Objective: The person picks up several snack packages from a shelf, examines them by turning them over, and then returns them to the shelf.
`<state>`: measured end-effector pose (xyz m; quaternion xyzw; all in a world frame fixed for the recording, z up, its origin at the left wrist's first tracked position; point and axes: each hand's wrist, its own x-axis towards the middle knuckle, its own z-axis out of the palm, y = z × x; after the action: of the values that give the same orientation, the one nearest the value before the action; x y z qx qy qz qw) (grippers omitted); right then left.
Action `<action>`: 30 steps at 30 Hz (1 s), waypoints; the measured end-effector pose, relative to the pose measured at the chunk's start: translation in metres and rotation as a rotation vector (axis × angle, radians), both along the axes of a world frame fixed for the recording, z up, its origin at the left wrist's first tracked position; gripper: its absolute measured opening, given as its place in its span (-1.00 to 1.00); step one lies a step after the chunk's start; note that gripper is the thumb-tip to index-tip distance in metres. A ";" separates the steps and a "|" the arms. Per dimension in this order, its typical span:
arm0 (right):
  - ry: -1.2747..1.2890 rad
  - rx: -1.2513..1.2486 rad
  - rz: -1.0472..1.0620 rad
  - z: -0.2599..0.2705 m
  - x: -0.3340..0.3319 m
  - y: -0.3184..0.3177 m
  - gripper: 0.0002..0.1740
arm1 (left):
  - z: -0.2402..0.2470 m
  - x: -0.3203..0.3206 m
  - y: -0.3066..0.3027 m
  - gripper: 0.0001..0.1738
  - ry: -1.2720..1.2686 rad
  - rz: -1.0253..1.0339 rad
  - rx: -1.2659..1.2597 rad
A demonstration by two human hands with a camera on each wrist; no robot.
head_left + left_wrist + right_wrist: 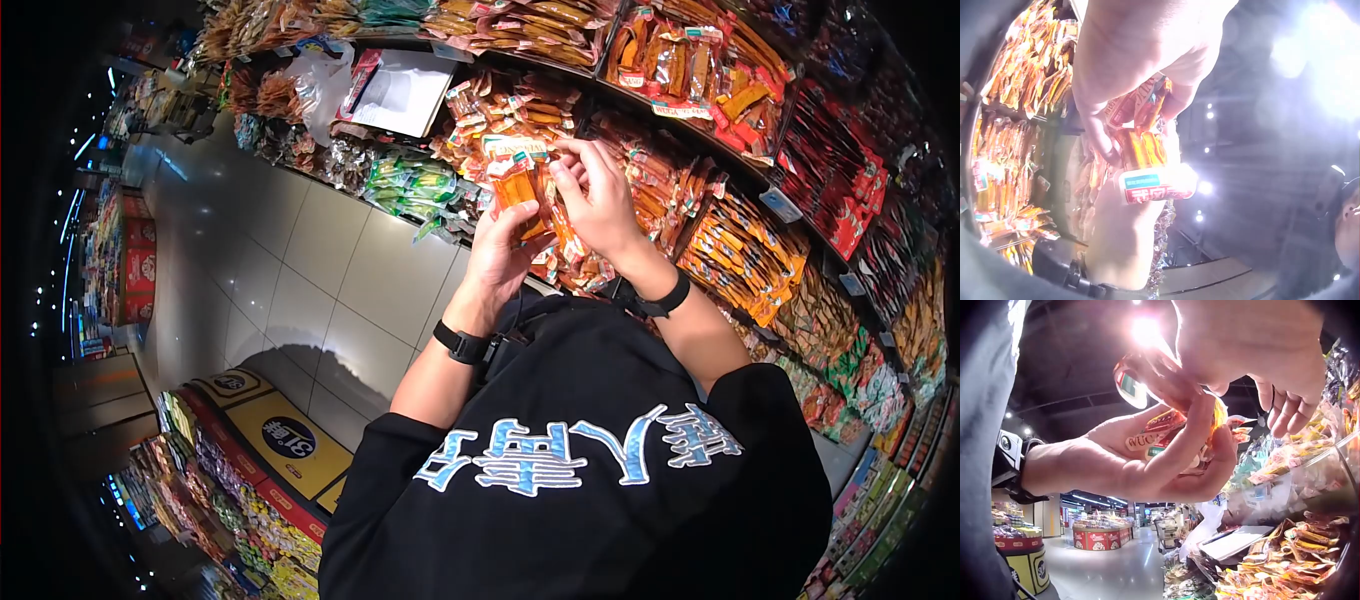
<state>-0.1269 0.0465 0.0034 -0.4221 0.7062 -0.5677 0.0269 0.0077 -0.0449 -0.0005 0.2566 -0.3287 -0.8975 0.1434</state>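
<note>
My left hand (500, 260) grips a clear packet of orange sticks (517, 188) with a white and red label, thumb across its front. A second packet (568, 232) lies beside it, partly behind the hands. My right hand (598, 200) is at the upper right of the held packet, its fingers loosely bent. In the right wrist view, the left hand (1166, 456) curls round the packets, and the right hand (1254, 350) is above with several fingers hanging free. In the left wrist view, orange sticks (1141, 149) show below the left hand (1147, 56); the right fingertips are hidden.
Shelf bins of packaged snacks (650, 195) spread beyond and to the right of the hands. A white sheet (402, 92) and a plastic bag (322, 90) lie at the upper left. Tiled floor (320, 240) is at left, with a yellow display stand (285, 435) below it.
</note>
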 end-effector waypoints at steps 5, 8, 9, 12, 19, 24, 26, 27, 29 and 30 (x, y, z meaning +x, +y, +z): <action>-0.466 0.072 0.247 0.006 -0.001 0.022 -0.65 | 0.011 0.001 -0.005 -0.64 -0.046 0.184 -0.113; -0.161 0.259 0.286 0.015 0.010 0.031 -0.59 | 0.010 -0.001 -0.009 -0.64 -0.022 0.287 -0.145; -0.065 0.299 0.228 0.011 0.012 0.029 -0.61 | 0.011 0.001 -0.010 -0.64 -0.011 0.276 -0.129; -0.313 0.285 0.193 0.012 0.010 0.029 -0.70 | 0.022 0.004 -0.013 -0.61 0.020 0.236 -0.078; -0.729 0.120 0.346 -0.008 0.002 0.032 -0.76 | 0.023 0.012 -0.013 -0.62 0.007 0.205 -0.134; -0.932 0.029 0.571 -0.002 -0.001 0.037 -0.56 | 0.019 0.020 -0.018 -0.66 -0.025 0.192 -0.133; -0.980 0.050 0.592 0.003 0.000 0.039 -0.56 | 0.020 0.023 -0.019 -0.67 -0.040 0.199 -0.129; -1.004 0.060 0.603 0.006 0.000 0.040 -0.56 | 0.021 0.024 -0.019 -0.68 -0.047 0.196 -0.121; -1.076 0.030 0.700 0.015 -0.002 0.045 -0.55 | 0.021 0.028 -0.021 -0.70 -0.060 0.186 -0.105; -1.106 0.023 0.731 0.018 -0.003 0.047 -0.54 | 0.021 0.029 -0.022 -0.70 -0.054 0.182 -0.102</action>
<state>-0.1295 0.0935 0.0210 -0.2805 0.4057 -0.6476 0.5808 0.0366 -0.0670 0.0202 0.3018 -0.3531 -0.8556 0.2284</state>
